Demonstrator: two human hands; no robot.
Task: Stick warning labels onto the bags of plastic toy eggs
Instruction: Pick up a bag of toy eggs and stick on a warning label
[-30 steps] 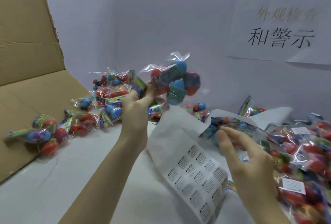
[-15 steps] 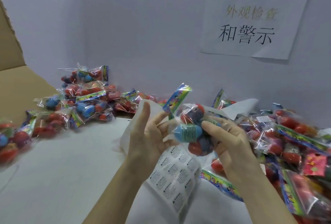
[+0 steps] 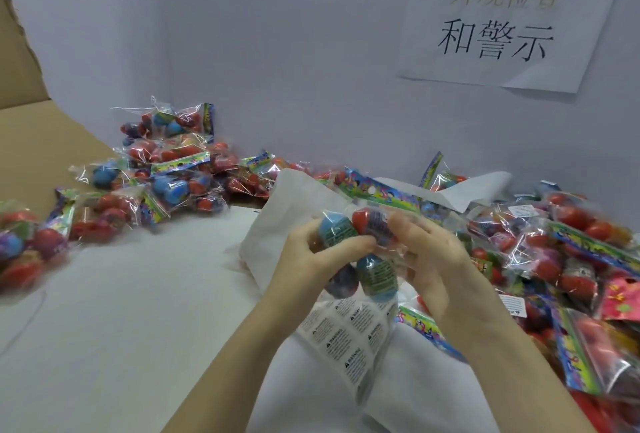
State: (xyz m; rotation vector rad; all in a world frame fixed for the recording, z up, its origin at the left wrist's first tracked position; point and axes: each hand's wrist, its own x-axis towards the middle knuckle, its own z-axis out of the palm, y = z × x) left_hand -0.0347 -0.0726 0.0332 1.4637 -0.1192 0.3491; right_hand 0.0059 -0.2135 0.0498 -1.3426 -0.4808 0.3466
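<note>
Both hands meet at the centre of the frame, clamped on one clear bag of eggs (image 3: pixel 360 252). The left hand (image 3: pixel 311 259) curls its fingers over the bag's left side, thumb lying across a blue egg, while the right hand (image 3: pixel 433 259) grips the right side with its fingers wrapped over the plastic near a red egg. The bag is lifted above the counter (image 3: pixel 121 311), its colourful printed header strip (image 3: pixel 377 195) pointing toward the upper right.

Just below the hands, a sheet of warning labels (image 3: pixel 346 332) hangs down toward the lower centre, printed with rows of small black-and-white stickers; its upper part curls up behind the left hand as blank white backing paper (image 3: pixel 287 210). Which hand holds it cannot be told.

At the left of the frame a heap of bags (image 3: pixel 166 169) lies against the grey wall (image 3: pixel 277 51), some spilling onto a brown cardboard flap (image 3: pixel 41 141) at the far left. A second, bigger pile of bags (image 3: pixel 571 259) fills the right side; a few there show small white labels on the plastic. In the upper right a paper sign (image 3: pixel 502 16) with Chinese characters is stuck to the wall
</note>
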